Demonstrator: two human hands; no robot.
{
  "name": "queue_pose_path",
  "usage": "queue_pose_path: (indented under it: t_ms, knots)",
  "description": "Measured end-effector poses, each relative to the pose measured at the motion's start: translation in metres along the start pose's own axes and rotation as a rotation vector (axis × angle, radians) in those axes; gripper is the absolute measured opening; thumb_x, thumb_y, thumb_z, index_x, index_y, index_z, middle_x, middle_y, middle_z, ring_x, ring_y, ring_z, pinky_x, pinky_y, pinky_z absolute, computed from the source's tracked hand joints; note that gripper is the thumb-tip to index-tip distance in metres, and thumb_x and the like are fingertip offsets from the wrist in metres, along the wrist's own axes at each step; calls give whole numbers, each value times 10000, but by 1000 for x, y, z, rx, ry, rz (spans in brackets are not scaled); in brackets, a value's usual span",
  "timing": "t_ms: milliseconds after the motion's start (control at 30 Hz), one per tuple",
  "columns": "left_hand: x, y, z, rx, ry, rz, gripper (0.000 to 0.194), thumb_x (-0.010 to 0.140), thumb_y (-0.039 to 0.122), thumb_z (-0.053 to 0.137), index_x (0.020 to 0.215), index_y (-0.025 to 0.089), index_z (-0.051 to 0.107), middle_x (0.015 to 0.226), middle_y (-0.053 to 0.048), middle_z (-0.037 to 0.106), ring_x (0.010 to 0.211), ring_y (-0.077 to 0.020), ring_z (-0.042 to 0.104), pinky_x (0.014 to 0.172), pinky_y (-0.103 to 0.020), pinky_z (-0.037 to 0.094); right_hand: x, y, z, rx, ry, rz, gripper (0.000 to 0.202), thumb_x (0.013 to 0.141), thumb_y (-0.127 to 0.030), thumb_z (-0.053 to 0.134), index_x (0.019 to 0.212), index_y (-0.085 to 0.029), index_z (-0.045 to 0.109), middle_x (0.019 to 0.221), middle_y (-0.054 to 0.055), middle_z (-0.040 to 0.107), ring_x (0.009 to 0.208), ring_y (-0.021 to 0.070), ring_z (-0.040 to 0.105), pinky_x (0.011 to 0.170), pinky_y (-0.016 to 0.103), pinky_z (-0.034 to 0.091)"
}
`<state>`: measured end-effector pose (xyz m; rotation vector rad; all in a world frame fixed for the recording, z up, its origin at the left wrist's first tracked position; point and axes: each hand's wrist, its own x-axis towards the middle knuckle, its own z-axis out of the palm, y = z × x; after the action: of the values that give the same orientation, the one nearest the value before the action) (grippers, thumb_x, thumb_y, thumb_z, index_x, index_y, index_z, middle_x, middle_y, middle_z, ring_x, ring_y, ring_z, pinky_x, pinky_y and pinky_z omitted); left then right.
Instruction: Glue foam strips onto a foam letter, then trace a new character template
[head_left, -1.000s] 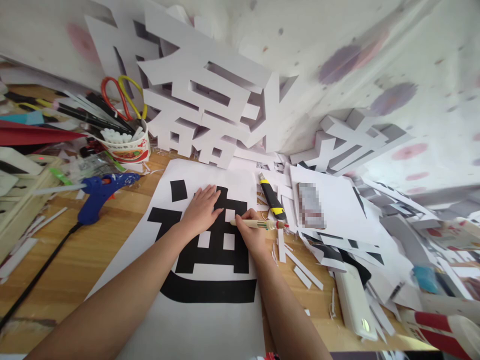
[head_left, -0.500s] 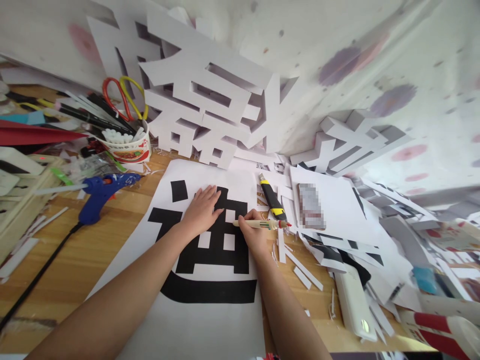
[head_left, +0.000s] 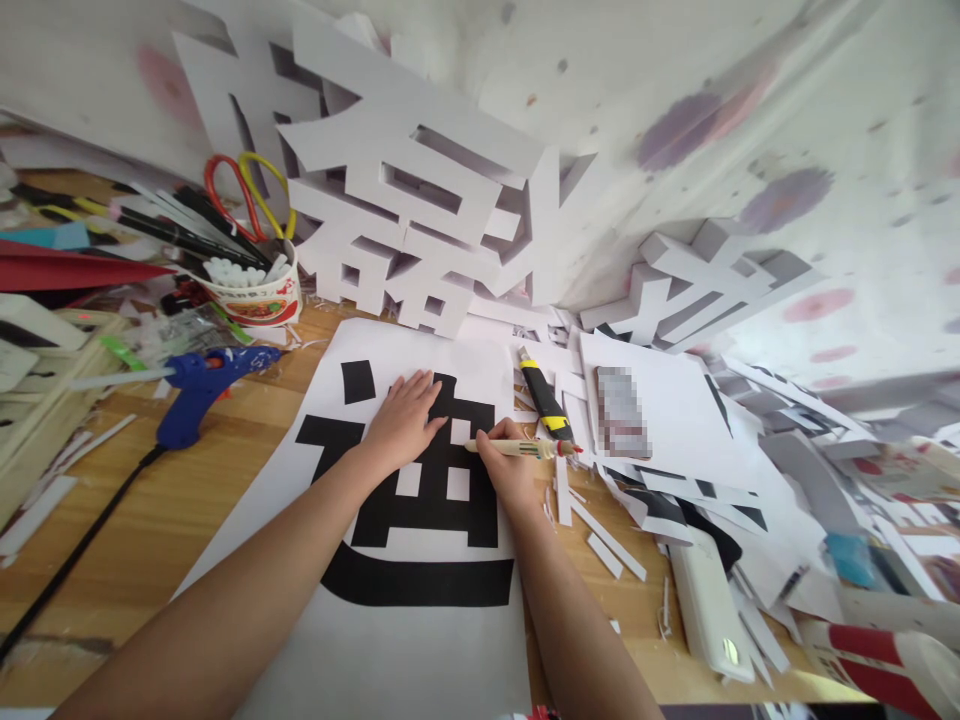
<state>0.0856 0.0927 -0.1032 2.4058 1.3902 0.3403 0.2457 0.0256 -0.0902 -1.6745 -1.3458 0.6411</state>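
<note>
A large white paper sheet (head_left: 390, 660) with a bold black character (head_left: 427, 580) on it lies on the wooden table. Flat on its upper part rests my left hand (head_left: 401, 420), fingers outstretched across the black shape. My right hand (head_left: 510, 465) pinches a cream-coloured multicolour pen (head_left: 534, 449), held nearly level with its tip pointing left. That tip is at the lower edge of a small white square in the character; whether it touches the paper I cannot tell. Just beyond the right hand lies a black and yellow utility knife (head_left: 543, 395).
At left are a blue glue gun (head_left: 187, 395) with its cord and a paper tub (head_left: 262, 300) of pens and scissors. White paper characters (head_left: 450, 180) lean at the back. Right are paper strips (head_left: 611, 540), stacked sheets, a blurred-out phone-shaped object (head_left: 622, 412) and a white power bank (head_left: 709, 605).
</note>
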Motion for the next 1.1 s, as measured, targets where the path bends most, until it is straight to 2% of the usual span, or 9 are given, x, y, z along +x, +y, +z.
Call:
queue_pose_path:
  t_ms: [600,1100]
  knots:
    - [0,-1,2,1,28,11,512,868,370,367,1313,118,358,1440,-115,265,1338,-208,168,1090,-406,147,1,1,0,2,15,10,246,697,-320,518,554,-223,342,519,-69,353,499,104,357,495,237,287]
    - [0,-1,2,5,20,11,516,866,361,371,1310,99,360,1437,-124,269,1336,-213,174,1089,-410,151,1,0,-1,-3,35,28,251,686,-323,522,549,-220,340,517,-69,352,497,100,354,487,232,275]
